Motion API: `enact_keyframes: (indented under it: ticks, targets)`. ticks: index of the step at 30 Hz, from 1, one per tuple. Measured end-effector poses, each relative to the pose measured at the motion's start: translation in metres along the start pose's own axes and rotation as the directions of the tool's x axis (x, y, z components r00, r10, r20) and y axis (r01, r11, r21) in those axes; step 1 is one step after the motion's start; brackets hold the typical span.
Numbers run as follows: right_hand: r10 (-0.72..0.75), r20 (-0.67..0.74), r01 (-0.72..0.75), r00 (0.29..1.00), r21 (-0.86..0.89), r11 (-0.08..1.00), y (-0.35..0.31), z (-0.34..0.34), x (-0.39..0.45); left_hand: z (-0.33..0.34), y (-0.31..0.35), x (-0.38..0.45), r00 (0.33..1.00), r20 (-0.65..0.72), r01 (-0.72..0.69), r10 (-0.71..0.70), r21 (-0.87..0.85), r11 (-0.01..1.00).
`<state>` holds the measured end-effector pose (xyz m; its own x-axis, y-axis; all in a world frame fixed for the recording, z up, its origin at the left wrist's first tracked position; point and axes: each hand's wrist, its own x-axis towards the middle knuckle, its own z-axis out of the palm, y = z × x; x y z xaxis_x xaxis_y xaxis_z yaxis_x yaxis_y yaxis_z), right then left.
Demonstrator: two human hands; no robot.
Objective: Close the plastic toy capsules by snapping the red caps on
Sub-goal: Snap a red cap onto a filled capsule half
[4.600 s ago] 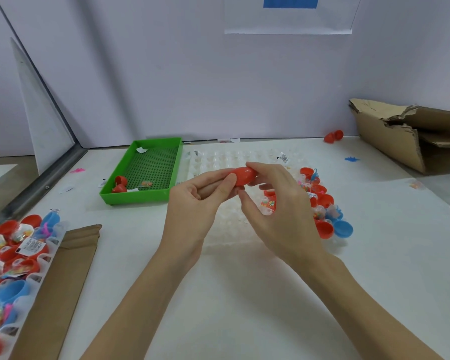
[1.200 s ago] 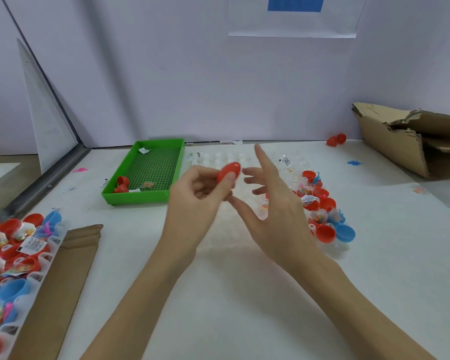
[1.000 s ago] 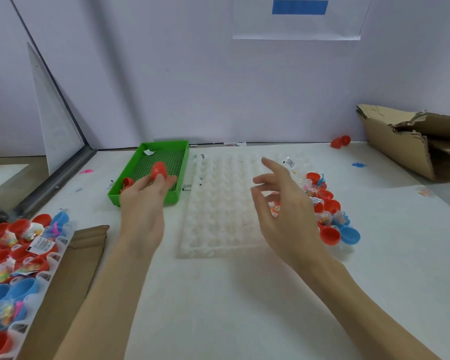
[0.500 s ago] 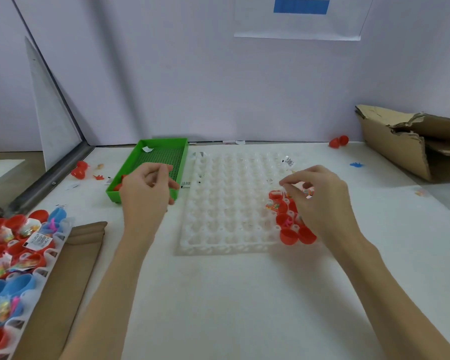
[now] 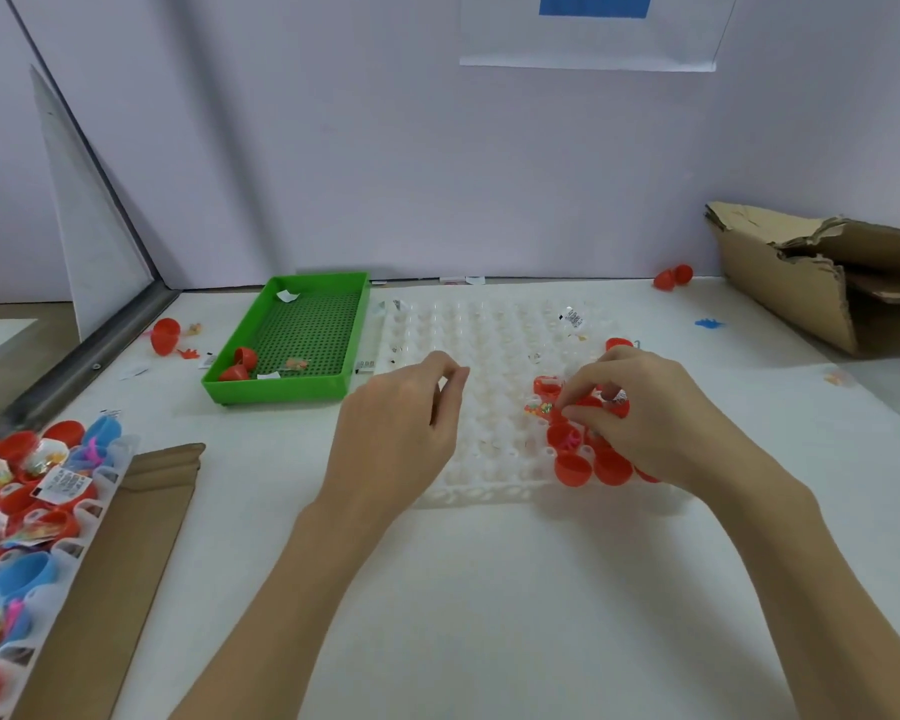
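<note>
We see our left hand (image 5: 406,428) hovering loosely curled, holding nothing, while our right hand (image 5: 640,413) pinches a red capsule half (image 5: 585,405), orientation unclear.

Setting: a partitioned assembly or packing bench, probably a small workshop, though little beyond the partitions shows. Plain lilac partition walls (image 5: 385,148) enclose a white tabletop (image 5: 489,615). A white moulded tray (image 5: 489,324) of sockets lies under the fingers (image 5: 572,413); a green bin (image 5: 287,392) sits to their left, torn cardboard box (image 5: 801,283) far right, filled capsule tray (image 5: 89,511) near left.
</note>
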<state>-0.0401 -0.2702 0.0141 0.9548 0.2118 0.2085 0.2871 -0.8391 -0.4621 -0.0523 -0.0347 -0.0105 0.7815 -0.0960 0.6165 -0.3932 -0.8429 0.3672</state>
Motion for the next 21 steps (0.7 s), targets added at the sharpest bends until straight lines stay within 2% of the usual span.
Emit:
enact_keyframes:
  ticks: [3,6,8,11,17,21]
  targets:
    - [-0.027,-0.002,0.027,1.0,-0.008,1.0,-0.002,0.005,0.0,0.001,-0.001,-0.001,1.0,0.024,-0.001,0.002,-0.029,1.0]
    - [-0.031,-0.011,0.031,0.999,-0.014,0.999,-0.003,0.008,0.0,0.004,0.001,-0.004,0.993,0.068,-0.086,0.095,-0.124,0.988]
    - [-0.032,-0.017,0.032,0.999,-0.015,0.999,-0.003,0.008,0.0,0.01,0.006,-0.007,0.969,0.171,-0.152,0.179,-0.159,0.975]
    - [-0.034,-0.024,0.034,0.999,-0.01,0.999,-0.003,0.008,-0.001,0.02,0.012,-0.012,0.909,0.329,-0.226,0.255,-0.122,0.966]
    - [-0.022,-0.034,0.022,0.999,-0.018,1.0,-0.005,0.009,0.0,0.029,0.015,-0.016,0.947,0.21,-0.214,0.244,-0.156,0.964]
    - [-0.021,-0.061,0.021,0.998,-0.012,1.0,-0.005,0.008,0.001,0.032,0.019,-0.015,0.956,0.247,-0.117,0.157,-0.168,0.979]
